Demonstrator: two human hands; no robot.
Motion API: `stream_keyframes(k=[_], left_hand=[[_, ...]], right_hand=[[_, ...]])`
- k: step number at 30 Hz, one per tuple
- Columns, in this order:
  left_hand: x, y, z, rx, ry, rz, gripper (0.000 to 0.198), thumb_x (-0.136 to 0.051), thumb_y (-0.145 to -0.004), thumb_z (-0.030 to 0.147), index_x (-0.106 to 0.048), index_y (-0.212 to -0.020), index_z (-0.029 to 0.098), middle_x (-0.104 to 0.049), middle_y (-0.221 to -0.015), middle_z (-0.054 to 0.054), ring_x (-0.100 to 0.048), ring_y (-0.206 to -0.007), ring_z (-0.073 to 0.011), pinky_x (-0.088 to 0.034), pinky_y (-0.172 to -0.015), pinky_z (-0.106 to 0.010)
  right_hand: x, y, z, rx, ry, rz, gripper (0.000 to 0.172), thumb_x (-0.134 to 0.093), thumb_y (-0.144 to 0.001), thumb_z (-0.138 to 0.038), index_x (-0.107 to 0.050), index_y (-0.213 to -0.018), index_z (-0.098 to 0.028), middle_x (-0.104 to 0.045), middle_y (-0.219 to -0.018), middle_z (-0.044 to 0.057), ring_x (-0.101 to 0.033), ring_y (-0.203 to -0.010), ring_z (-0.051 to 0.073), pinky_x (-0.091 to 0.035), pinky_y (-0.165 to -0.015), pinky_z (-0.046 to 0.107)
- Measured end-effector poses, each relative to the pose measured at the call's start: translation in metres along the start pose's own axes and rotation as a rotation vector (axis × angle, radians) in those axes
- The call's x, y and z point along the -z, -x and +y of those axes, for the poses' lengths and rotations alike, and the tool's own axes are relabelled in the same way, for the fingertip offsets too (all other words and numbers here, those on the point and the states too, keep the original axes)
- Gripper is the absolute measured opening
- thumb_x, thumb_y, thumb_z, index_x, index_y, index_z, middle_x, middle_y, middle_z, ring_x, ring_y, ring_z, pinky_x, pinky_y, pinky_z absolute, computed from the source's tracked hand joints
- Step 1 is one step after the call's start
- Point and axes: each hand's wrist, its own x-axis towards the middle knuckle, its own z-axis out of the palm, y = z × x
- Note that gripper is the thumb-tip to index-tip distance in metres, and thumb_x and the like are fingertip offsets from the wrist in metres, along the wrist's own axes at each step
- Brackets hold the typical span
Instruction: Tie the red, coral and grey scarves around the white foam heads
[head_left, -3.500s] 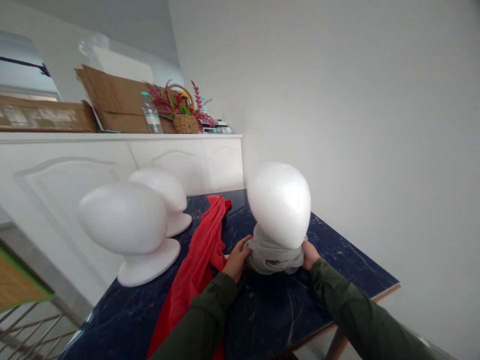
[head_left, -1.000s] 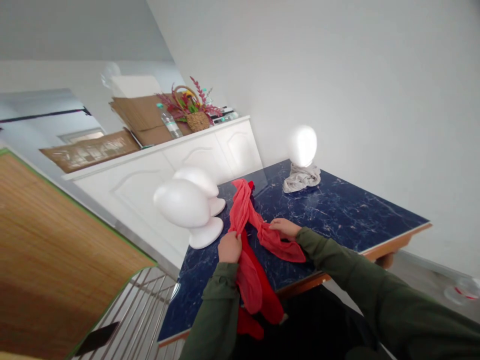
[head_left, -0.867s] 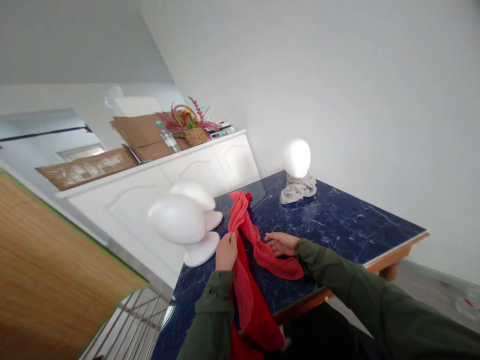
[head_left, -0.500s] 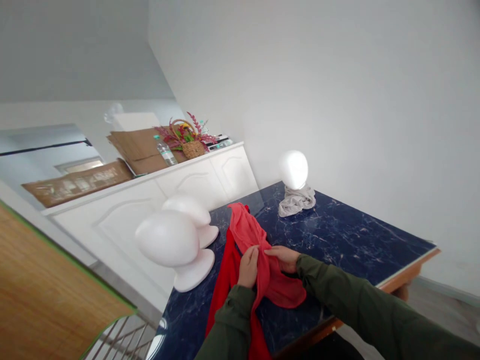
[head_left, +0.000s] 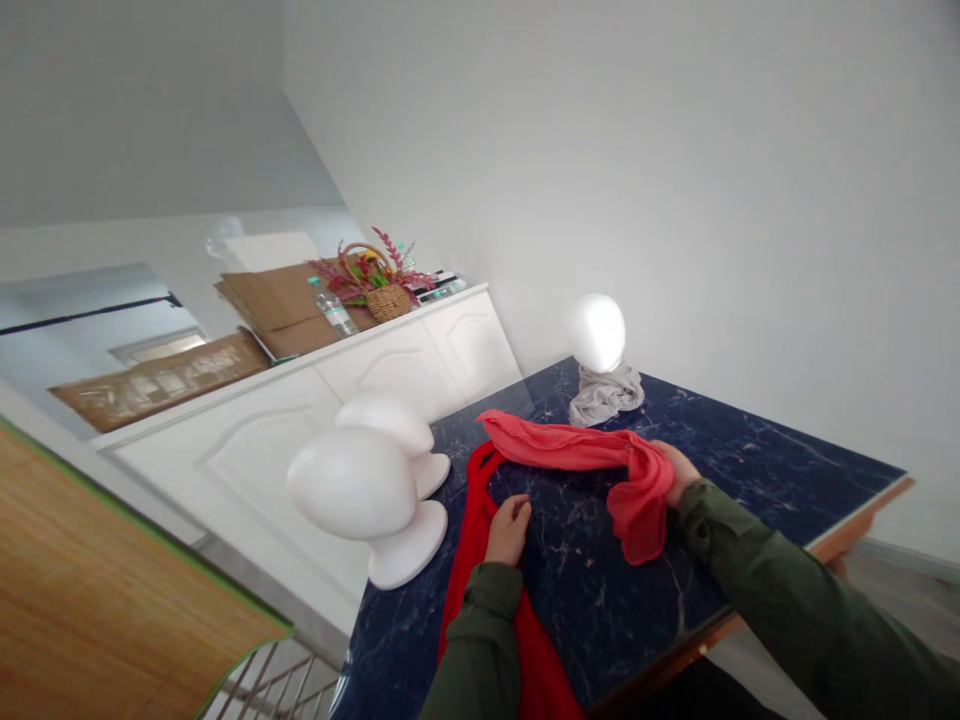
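Observation:
A long red scarf [head_left: 570,450] is stretched over the dark blue marble table [head_left: 750,480]. My right hand [head_left: 679,470] grips one bunched end of the scarf, drawn out to the right. My left hand [head_left: 508,528] pinches the scarf near the table's left side, and the rest hangs down over the near edge. Two bare white foam heads [head_left: 352,490] stand at the left. A third foam head [head_left: 598,335] stands at the far side with a grey scarf [head_left: 606,394] wound round its neck.
A white cabinet [head_left: 315,390] runs behind the table and carries cardboard boxes [head_left: 270,300], a water bottle [head_left: 331,310] and a wicker basket of flowers [head_left: 379,285]. A plain white wall stands at the right. A wooden panel [head_left: 112,600] and a metal railing [head_left: 277,685] show at the lower left.
My hands were close together on the red scarf. My right hand has since pulled its end out to the right, spreading the scarf across the table. The view has shifted slightly.

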Motion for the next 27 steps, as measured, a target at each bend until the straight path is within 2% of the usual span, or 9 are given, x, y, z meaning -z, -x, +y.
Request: stream_keyframes(k=[3,8,10,13,16,19,23,25,27], left_hand=[[0.0,-0.001,-0.004,-0.022,-0.032,0.008,0.028,-0.043,-0.077,0.027,-0.055,-0.097,0.011,-0.061,-0.095,-0.01,-0.057,-0.087,-0.0153,-0.043,-0.08,-0.028],[-0.006,-0.002,-0.007,-0.061,-0.106,0.044,0.026,-0.045,-0.075,0.025,-0.057,-0.094,0.012,-0.061,-0.092,-0.01,-0.057,-0.085,-0.017,-0.044,-0.079,-0.031],[-0.008,-0.002,-0.006,-0.082,-0.126,0.057,0.026,-0.047,-0.074,0.025,-0.057,-0.094,0.012,-0.06,-0.094,-0.01,-0.055,-0.087,-0.0182,-0.043,-0.081,-0.033],[-0.01,-0.003,-0.006,-0.13,-0.143,0.055,0.025,-0.048,-0.073,0.023,-0.058,-0.094,0.014,-0.059,-0.099,-0.01,-0.052,-0.095,-0.0199,-0.039,-0.087,-0.036],[-0.011,-0.002,-0.004,-0.183,-0.171,0.034,0.024,-0.05,-0.071,0.021,-0.059,-0.093,0.014,-0.059,-0.099,-0.009,-0.051,-0.098,-0.0209,-0.035,-0.092,-0.037],[-0.01,0.002,-0.001,-0.211,-0.231,0.021,0.027,-0.049,-0.071,0.02,-0.058,-0.095,0.013,-0.059,-0.1,-0.011,-0.051,-0.098,-0.0216,-0.035,-0.092,-0.037],[-0.007,0.01,0.002,-0.245,-0.33,0.012,0.03,-0.047,-0.073,0.021,-0.057,-0.099,0.01,-0.059,-0.102,-0.012,-0.051,-0.098,-0.0215,-0.037,-0.091,-0.036],[-0.007,0.012,0.002,-0.27,-0.365,0.009,0.029,-0.046,-0.074,0.021,-0.058,-0.099,0.013,-0.059,-0.102,-0.01,-0.051,-0.098,-0.0204,-0.038,-0.09,-0.035],[-0.008,0.014,0.002,-0.296,-0.392,0.004,0.03,-0.045,-0.074,0.021,-0.058,-0.1,0.015,-0.058,-0.105,-0.009,-0.05,-0.101,-0.0202,-0.036,-0.092,-0.035]], right_hand=[[0.05,0.042,-0.007,-0.188,0.109,-0.038,0.01,-0.048,-0.065,-0.026,-0.056,-0.068,-0.02,-0.061,-0.068,0.009,-0.059,-0.064,0.023,-0.049,-0.069,0.035],[0.168,0.092,-0.03,0.054,0.801,0.167,0.026,-0.063,-0.051,-0.041,-0.058,-0.07,-0.023,-0.059,-0.084,0.015,-0.058,-0.075,0.028,-0.046,-0.07,0.038],[0.186,0.102,-0.048,0.137,1.234,0.383,0.032,-0.058,-0.05,-0.045,-0.057,-0.073,-0.022,-0.058,-0.082,0.019,-0.057,-0.076,0.032,-0.044,-0.071,0.043],[0.152,0.103,-0.067,0.449,1.742,0.544,0.048,-0.044,-0.065,-0.051,-0.054,-0.095,-0.014,-0.055,-0.093,0.021,-0.05,-0.091,0.035,-0.037,-0.081,0.049],[0.074,0.075,-0.055,0.647,1.767,0.235,0.048,-0.038,-0.077,-0.047,-0.049,-0.107,-0.011,-0.051,-0.105,0.016,-0.046,-0.1,0.028,-0.035,-0.088,0.042],[0.002,0.023,-0.021,0.729,1.608,-0.016,0.055,-0.052,-0.072,-0.047,-0.046,-0.113,-0.011,-0.044,-0.116,0.015,-0.037,-0.11,0.028,-0.026,-0.096,0.04],[-0.046,-0.044,0.026,0.641,1.257,-0.056,0.082,-0.079,-0.041,-0.032,-0.047,-0.113,-0.01,-0.032,-0.126,0.018,-0.02,-0.119,0.035,-0.013,-0.1,0.042],[-0.051,-0.065,0.044,0.497,0.971,-0.043,0.068,-0.079,-0.038,-0.018,-0.053,-0.102,-0.01,-0.04,-0.12,0.016,-0.022,-0.118,0.034,-0.012,-0.101,0.04],[-0.048,-0.078,0.056,0.365,0.711,-0.05,0.037,-0.072,-0.049,-0.011,-0.058,-0.083,-0.013,-0.053,-0.105,0.011,-0.029,-0.116,0.03,-0.018,-0.099,0.035]])
